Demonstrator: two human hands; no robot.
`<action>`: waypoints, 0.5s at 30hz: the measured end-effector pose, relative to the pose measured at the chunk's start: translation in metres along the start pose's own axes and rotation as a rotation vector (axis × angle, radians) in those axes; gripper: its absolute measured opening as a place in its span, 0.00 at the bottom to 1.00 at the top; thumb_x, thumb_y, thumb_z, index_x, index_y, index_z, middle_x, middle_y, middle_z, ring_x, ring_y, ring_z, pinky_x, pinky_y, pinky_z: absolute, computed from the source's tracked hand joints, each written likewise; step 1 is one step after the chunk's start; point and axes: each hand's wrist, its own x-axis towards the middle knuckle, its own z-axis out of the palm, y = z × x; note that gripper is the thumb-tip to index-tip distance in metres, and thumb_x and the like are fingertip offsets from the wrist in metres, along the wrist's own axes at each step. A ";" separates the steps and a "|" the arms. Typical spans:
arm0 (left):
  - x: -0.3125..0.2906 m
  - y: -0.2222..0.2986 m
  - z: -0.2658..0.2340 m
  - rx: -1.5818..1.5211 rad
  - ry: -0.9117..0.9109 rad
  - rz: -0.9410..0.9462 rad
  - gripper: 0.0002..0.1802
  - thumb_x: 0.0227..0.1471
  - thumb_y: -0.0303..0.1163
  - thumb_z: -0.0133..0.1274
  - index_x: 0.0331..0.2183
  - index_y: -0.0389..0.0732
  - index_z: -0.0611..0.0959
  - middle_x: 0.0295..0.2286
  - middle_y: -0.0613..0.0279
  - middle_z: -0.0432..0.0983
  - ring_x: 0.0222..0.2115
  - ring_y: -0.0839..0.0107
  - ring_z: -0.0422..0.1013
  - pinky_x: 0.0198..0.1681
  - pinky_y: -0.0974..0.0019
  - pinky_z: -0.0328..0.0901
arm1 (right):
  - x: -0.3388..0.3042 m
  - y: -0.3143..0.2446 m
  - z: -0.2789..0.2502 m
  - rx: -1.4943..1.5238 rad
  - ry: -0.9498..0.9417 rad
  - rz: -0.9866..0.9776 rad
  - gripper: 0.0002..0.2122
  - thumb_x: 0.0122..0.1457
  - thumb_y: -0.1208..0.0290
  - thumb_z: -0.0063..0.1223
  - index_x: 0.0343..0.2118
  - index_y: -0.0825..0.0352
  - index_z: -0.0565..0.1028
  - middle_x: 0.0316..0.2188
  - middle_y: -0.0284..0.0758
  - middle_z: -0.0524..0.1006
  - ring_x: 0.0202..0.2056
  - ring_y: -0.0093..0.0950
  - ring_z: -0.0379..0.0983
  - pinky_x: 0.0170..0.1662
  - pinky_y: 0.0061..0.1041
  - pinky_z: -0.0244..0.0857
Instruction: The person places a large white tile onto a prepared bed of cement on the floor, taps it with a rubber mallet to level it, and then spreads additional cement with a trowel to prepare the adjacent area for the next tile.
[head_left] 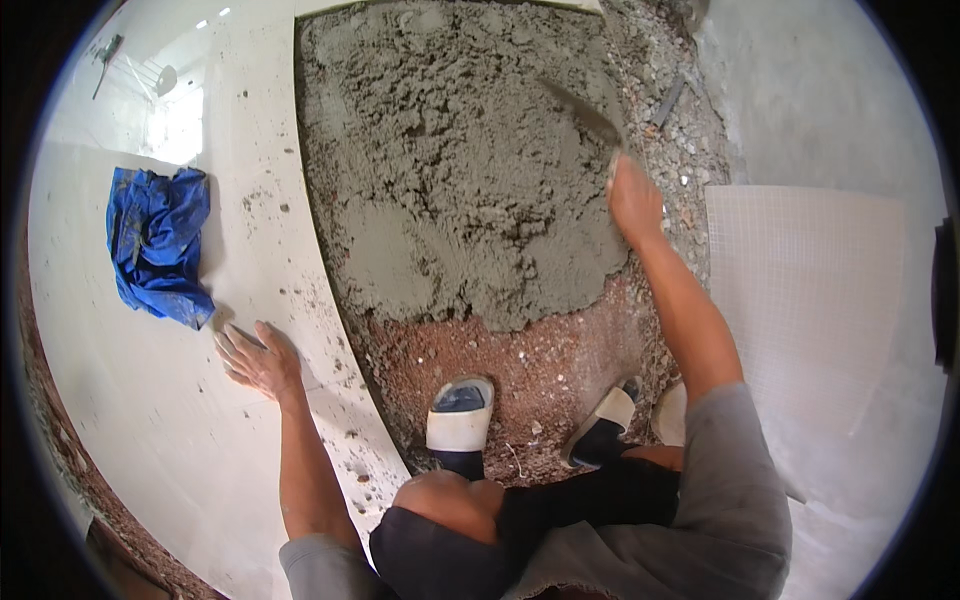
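My right hand is closed round the handle of a trowel at the right side of a bed of wet grey mortar. The trowel's blade points up and to the left, over or against the mortar; exact contact is hard to tell. The mortar is rough and lumpy at the far side and smoother in nearer patches. My left hand lies flat with fingers spread on the glossy white floor tiles. Just beyond its fingertips sits a crumpled blue cloth with dirt stains.
Reddish soil borders the mortar's near edge, where my sandalled feet stand. Rubble and a dark flat strip lie along the right edge. Beyond that leans or lies a pale gridded tile beside a grey wall. Mortar crumbs dot the white tiles.
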 end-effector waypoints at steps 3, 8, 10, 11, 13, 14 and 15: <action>0.002 0.001 -0.001 -0.006 0.009 0.003 0.37 0.58 0.56 0.36 0.60 0.43 0.58 0.62 0.55 0.48 0.64 0.60 0.40 0.63 0.47 0.35 | -0.004 -0.010 0.011 -0.018 -0.149 0.093 0.06 0.55 0.73 0.47 0.32 0.68 0.67 0.26 0.46 0.72 0.29 0.46 0.71 0.31 0.43 0.64; -0.001 0.002 -0.001 -0.025 0.011 0.000 0.38 0.57 0.58 0.34 0.61 0.43 0.57 0.63 0.56 0.46 0.64 0.61 0.38 0.64 0.48 0.32 | -0.124 -0.072 -0.010 0.180 -0.362 0.008 0.07 0.54 0.72 0.47 0.32 0.68 0.67 0.28 0.45 0.72 0.30 0.44 0.72 0.32 0.41 0.65; -0.001 0.003 -0.001 -0.044 0.005 -0.014 0.39 0.57 0.58 0.33 0.61 0.43 0.56 0.63 0.56 0.45 0.64 0.61 0.37 0.64 0.49 0.31 | -0.153 -0.086 -0.020 0.212 -0.425 0.017 0.08 0.53 0.71 0.48 0.33 0.68 0.67 0.29 0.44 0.72 0.30 0.42 0.71 0.32 0.40 0.65; -0.001 0.004 -0.002 -0.033 -0.010 -0.019 0.39 0.57 0.58 0.33 0.61 0.43 0.56 0.63 0.56 0.45 0.64 0.61 0.37 0.64 0.49 0.31 | -0.162 -0.089 -0.027 0.202 -0.479 0.040 0.09 0.52 0.71 0.49 0.34 0.68 0.68 0.28 0.44 0.72 0.30 0.41 0.71 0.32 0.39 0.65; 0.000 0.004 -0.002 -0.036 -0.004 -0.016 0.39 0.57 0.58 0.32 0.61 0.43 0.57 0.63 0.56 0.44 0.65 0.60 0.36 0.64 0.49 0.30 | -0.162 -0.085 -0.037 0.214 -0.478 0.066 0.09 0.52 0.71 0.49 0.35 0.68 0.69 0.27 0.43 0.72 0.29 0.40 0.71 0.32 0.39 0.66; 0.000 0.004 -0.002 -0.036 -0.025 -0.027 0.39 0.57 0.58 0.33 0.61 0.44 0.57 0.63 0.56 0.45 0.65 0.60 0.36 0.64 0.49 0.30 | -0.158 -0.079 -0.041 0.237 -0.438 0.071 0.10 0.52 0.70 0.49 0.35 0.69 0.69 0.26 0.42 0.72 0.28 0.39 0.71 0.32 0.38 0.66; 0.000 0.003 -0.002 -0.029 -0.030 -0.032 0.38 0.57 0.58 0.33 0.61 0.44 0.57 0.63 0.56 0.45 0.65 0.60 0.36 0.64 0.49 0.29 | -0.153 -0.074 -0.045 0.258 -0.385 0.077 0.10 0.53 0.69 0.49 0.35 0.69 0.69 0.25 0.42 0.72 0.27 0.38 0.71 0.32 0.38 0.66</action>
